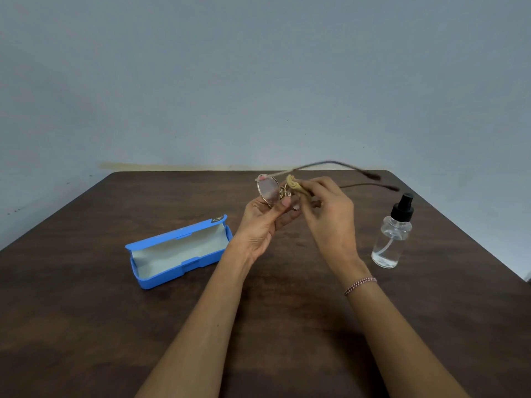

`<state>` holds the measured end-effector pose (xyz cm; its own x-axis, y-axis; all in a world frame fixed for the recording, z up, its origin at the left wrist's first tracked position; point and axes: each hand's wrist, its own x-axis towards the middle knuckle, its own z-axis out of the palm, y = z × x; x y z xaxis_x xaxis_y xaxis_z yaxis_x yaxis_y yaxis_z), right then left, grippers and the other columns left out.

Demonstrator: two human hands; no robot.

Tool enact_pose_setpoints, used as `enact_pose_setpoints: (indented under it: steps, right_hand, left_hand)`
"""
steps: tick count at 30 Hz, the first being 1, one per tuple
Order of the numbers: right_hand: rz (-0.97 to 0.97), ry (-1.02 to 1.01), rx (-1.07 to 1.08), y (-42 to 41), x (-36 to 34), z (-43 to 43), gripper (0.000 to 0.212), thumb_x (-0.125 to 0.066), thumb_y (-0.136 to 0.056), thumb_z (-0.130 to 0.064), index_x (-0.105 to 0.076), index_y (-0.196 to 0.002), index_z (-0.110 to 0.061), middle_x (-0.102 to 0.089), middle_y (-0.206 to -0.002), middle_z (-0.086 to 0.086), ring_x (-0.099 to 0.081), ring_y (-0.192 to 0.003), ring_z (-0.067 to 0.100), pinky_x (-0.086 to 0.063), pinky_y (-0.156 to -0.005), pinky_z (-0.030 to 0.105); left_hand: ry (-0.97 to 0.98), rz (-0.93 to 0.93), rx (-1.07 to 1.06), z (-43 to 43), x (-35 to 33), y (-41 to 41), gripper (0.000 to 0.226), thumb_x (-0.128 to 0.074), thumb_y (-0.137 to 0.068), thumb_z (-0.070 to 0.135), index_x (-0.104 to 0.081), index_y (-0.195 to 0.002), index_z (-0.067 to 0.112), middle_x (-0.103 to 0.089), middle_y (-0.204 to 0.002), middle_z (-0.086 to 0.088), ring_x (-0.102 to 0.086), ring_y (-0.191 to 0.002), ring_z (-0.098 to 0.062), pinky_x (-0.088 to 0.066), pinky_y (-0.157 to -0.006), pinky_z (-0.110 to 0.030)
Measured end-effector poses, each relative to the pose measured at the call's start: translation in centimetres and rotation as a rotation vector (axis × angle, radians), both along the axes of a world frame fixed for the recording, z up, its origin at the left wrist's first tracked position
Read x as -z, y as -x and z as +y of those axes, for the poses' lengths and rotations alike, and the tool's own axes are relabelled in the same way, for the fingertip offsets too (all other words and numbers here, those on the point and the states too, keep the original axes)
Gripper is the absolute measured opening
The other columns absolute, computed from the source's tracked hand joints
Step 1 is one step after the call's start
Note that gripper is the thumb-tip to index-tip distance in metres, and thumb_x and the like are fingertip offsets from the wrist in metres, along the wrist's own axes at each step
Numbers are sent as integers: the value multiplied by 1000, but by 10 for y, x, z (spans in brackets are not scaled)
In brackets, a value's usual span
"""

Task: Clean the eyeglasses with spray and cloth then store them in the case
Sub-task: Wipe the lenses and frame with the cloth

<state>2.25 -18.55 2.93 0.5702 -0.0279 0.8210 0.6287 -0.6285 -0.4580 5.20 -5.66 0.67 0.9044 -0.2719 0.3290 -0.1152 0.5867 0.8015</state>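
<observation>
Eyeglasses (268, 189) held up, temples pointing away rightward.

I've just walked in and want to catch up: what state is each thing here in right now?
eyeglasses: held up off the table, temples unfolded.
cloth: bunched, pressed at one lens.
left hand: gripping the eyeglasses by the frame.
right hand: pinching the cloth.
case: open, nothing inside, lying on the table.
spray bottle: upright, capped, untouched, partly filled with clear liquid.
</observation>
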Motion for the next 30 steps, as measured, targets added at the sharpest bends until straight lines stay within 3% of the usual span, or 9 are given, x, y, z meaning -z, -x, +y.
enact_pose_setpoints:
  steps: [5,9,13,19,22,25,28,30]
  right_hand:
    - [-41,1,-118,2,-2,2,34,-61,-81,5,-69,-109,-13,-53,-104,-10,-55,-100,7,-48,-87,18]
    - [7,44,-18,-1,-1,-5,37,-59,-82,6,-68,-111,-15,-50,-101,-7,-51,-96,10,-40,-83,8]
    - [20,28,13,-2,-1,-7,33,-59,-81,8,-69,-107,-10,-55,-102,4,-55,-97,21,-42,-81,18]
    - [-92,77,-116,3,-2,-2,35,-56,-81,3,-69,-108,-15,-50,-104,-1,-51,-99,16,-42,-85,13]
    - [-32,13,-25,1,-3,-3,33,-57,-82,8,-69,-106,-10,-55,-102,5,-54,-97,20,-47,-84,23]
    - [35,4,11,-1,-4,-4,28,-58,-83,7,-68,-106,-5,-57,-101,9,-55,-96,26,-52,-81,37]
    - [20,69,-32,4,-5,-2,26,-63,-85,-5,-67,-110,-8,-57,-104,6,-55,-98,22,-49,-81,28]
    - [-33,106,-33,6,-5,0,24,-64,-85,-10,-68,-109,-10,-58,-103,5,-55,-98,20,-47,-80,25]
  left_hand:
    - [-36,-51,-11,5,0,-1,29,-78,-66,14,-76,-95,21,-73,-86,-2,-69,-87,-16,-56,-74,-28]
    - [-44,-63,4,4,2,-4,36,-79,-66,13,-75,-100,23,-74,-93,-3,-69,-91,-16,-56,-77,-31]
    - [-47,-57,20,3,1,-5,45,-80,-68,11,-71,-110,22,-71,-105,-7,-67,-96,-17,-55,-81,-33]
    - [-38,-83,5,9,-2,-3,50,-77,-69,14,-65,-118,18,-71,-108,-5,-67,-100,-17,-55,-78,-28]
    - [-40,-78,23,6,-4,-1,61,-88,-57,26,-68,-114,20,-70,-110,-7,-68,-100,-19,-56,-79,-31]
    - [-66,-87,6,5,-3,-2,43,-76,-73,8,-68,-114,20,-72,-106,-7,-69,-97,-21,-57,-81,-31]
    - [-32,-59,-14,8,-4,-1,32,-70,-79,5,-71,-107,21,-73,-102,-2,-69,-92,-14,-57,-78,-30]
    - [-25,-70,-17,9,-4,0,38,-71,-76,4,-68,-112,18,-72,-104,-1,-68,-93,-14,-57,-78,-29]
